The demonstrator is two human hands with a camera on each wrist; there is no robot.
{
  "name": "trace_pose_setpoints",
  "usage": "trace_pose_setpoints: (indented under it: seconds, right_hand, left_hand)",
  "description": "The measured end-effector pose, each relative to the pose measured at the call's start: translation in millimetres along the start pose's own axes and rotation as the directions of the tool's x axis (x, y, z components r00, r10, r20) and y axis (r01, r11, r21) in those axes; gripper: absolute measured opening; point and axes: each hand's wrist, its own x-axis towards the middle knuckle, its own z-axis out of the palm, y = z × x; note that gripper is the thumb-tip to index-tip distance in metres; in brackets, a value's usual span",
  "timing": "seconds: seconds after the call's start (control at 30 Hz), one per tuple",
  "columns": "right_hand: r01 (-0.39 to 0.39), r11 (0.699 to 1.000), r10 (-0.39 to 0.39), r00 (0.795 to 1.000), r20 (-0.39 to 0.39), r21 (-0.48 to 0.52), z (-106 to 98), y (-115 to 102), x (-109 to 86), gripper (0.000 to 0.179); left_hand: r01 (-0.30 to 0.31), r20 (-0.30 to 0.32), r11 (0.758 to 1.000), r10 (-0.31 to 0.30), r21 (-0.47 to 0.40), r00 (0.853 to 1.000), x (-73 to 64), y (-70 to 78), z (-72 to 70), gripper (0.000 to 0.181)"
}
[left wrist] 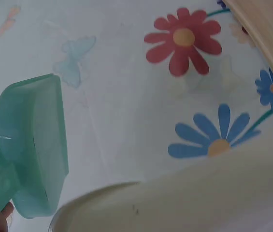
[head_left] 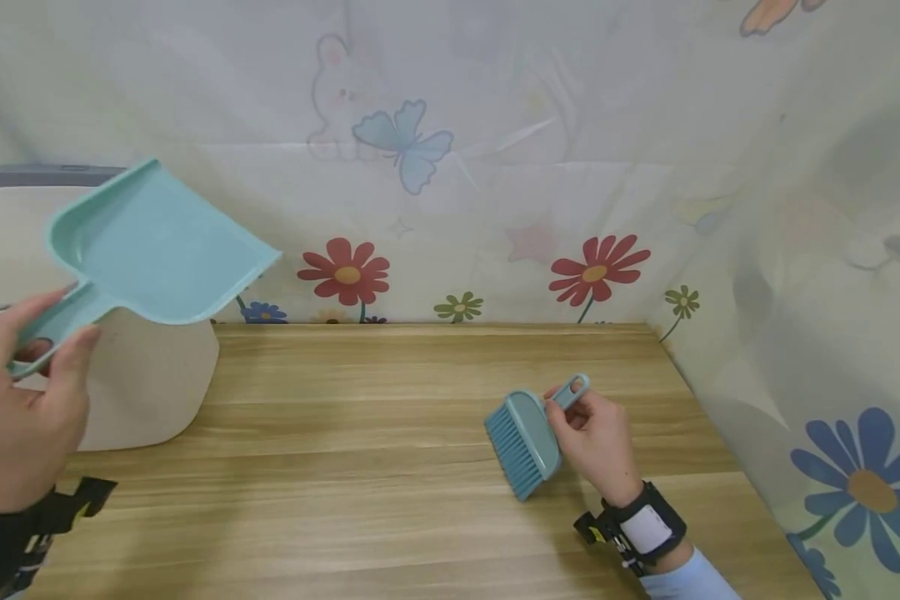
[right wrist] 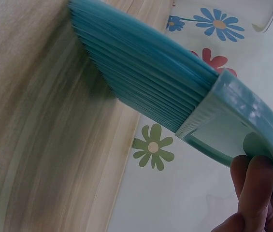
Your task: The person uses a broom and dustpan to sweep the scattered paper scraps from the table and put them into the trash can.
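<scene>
A light teal dustpan (head_left: 165, 246) is held up at the left by its handle, which my left hand (head_left: 30, 400) grips between thumb and fingers. In the left wrist view the dustpan (left wrist: 35, 145) shows side-on, with only fingertips of that hand at the lower left. My right hand (head_left: 596, 437) pinches the short handle of a teal hand brush (head_left: 532, 433) over the right half of the table. The brush's bristles (right wrist: 141, 63) point toward the tabletop in the right wrist view, and fingers (right wrist: 257, 193) hold it near the base of the handle.
The wooden table (head_left: 360, 500) reaches back to a curtain (head_left: 487, 208) printed with flowers and a butterfly, which also runs along the right side. A large off-white bin-like container (head_left: 157, 392) with a grey rim stands at the left, behind the dustpan.
</scene>
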Motion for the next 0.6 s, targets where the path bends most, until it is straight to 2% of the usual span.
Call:
trace_pose_setpoints:
  seconds: [0.13,0.2,0.3,0.33,0.4,0.47,0.53,0.6]
  right_hand:
    - [0.001,1.000,-0.001,1.000,-0.001,-0.001,0,0,-0.4,0.006]
    - [0.000,1.000,0.000,1.000,-0.001,0.000,1,0,-0.7,0.006]
    - [0.000,1.000,0.000,1.000,0.000,0.001,1,0,-1.2,0.006]
    - [0.000,1.000,0.000,1.000,0.000,0.001,1,0,-1.2,0.006]
    - [-0.002,1.000,0.002,1.000,0.001,0.000,0,0,-1.3,0.006]
    - [-0.006,1.000,0.006,1.000,0.001,-0.001,0,-1,-1.4,0.006]
    - [-0.011,1.000,0.011,1.000,0.003,-0.003,0,-1,-1.3,0.006]
    - [-0.013,1.000,0.013,1.000,0.004,-0.006,0,-2,-1.2,0.006]
  left_hand:
    - [-0.046,0.065,0.998,0.048,-0.037,0.997,-17.8,21.5,13.1,0.068]
    - [-0.024,0.109,0.995,0.035,-0.095,0.993,-31.3,28.7,22.9,0.073]
    - [-0.021,0.207,0.989,0.052,-0.147,0.977,-52.0,37.4,36.8,0.070]
    - [-0.022,0.236,0.986,0.062,-0.168,0.970,-59.1,40.4,41.6,0.064]
    - [-0.016,0.301,0.979,0.078,-0.203,0.950,-72.8,47.0,50.5,0.046]
    - [0.008,0.378,0.975,0.079,-0.224,0.923,-86.5,53.7,58.1,0.033]
    - [0.045,0.445,0.971,0.067,-0.236,0.893,-99.1,60.0,65.6,0.035]
    - [0.092,0.517,0.967,0.047,-0.239,0.855,-110.2,65.4,72.2,0.036]
